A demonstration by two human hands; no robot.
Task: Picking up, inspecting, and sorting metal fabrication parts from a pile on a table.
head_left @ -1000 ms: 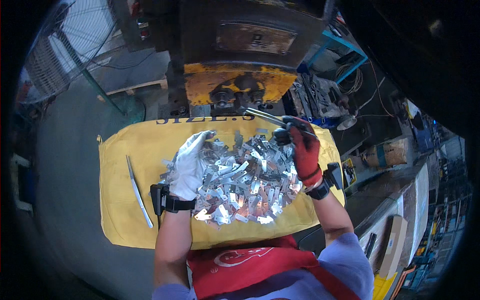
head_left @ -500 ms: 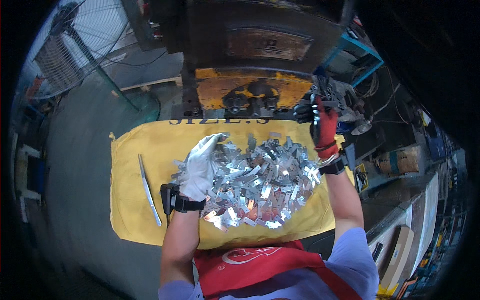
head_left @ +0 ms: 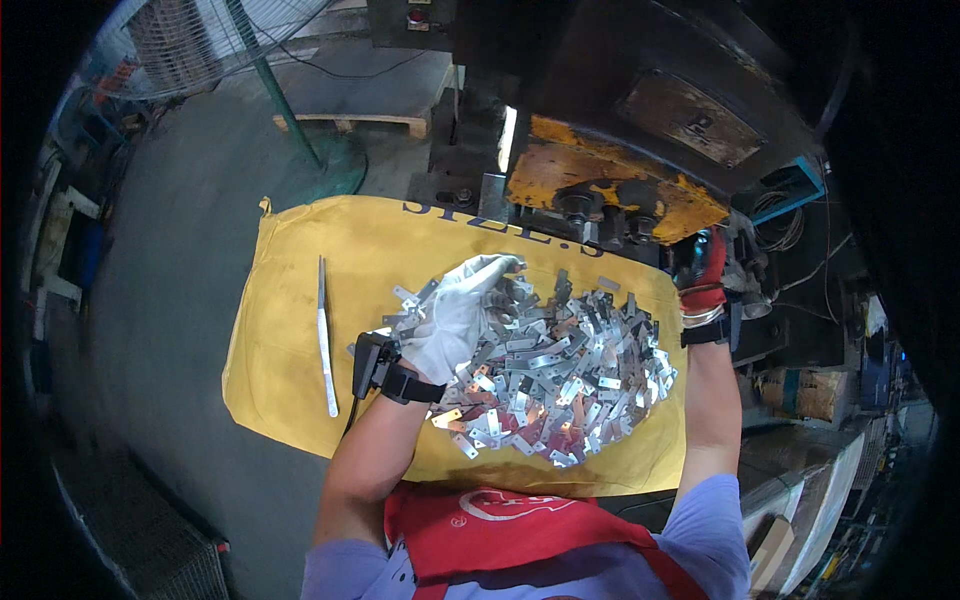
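Note:
A heap of small silvery metal plates with holes (head_left: pixel 560 365) lies spread on a yellow sack (head_left: pixel 285 300). At the heap's upper left is my left hand (head_left: pixel 450 320) in a white glove, its fingers curled together; whatever they pinch is too small or hidden to make out. My right hand (head_left: pixel 706 268), gloved in red and black, reaches past the sack's far right corner, beside the yellow-painted part of a machine (head_left: pixel 600 175). Its dark fingers blend into the shadow there. Long metal tweezers (head_left: pixel 325 340) lie on the sack, left of the heap.
The large dark machine (head_left: pixel 690 115) rises just beyond the sack. A fan on a green stand (head_left: pixel 270 90) and a wooden pallet (head_left: pixel 360 100) are at the far left. To the right are a cardboard box (head_left: pixel 805 392) and a bench (head_left: pixel 820 500).
The view has swung, shifting the scene rightward and tilting the machine. My right hand, earlier raised with its fingers spread, is now lower beside the machine. My left hand stays at the heap.

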